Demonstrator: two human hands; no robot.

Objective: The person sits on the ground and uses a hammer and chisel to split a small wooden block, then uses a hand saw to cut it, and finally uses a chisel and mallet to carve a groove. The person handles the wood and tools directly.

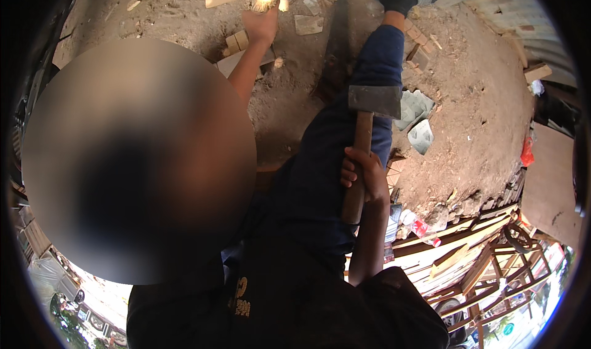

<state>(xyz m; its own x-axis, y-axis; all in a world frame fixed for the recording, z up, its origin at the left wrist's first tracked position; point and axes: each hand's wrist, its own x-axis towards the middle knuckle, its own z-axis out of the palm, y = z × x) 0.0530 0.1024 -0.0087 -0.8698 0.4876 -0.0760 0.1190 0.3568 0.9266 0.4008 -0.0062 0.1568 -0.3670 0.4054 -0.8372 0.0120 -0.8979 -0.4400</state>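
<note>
We find the axe [364, 130] above the blue trouser leg [377, 60], head pointing away from the body. The right hand [369, 175] is wrapped around its wooden handle. The left hand [261, 26] is at a sunlit pale piece [265, 0] toward the dirt ground's [468, 96] far edge; we cannot confirm its grip.

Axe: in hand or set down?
In hand: the right hand has its fingers curled around the wooden handle of the axe. Cannot tell whether it also touches the leg.
</note>
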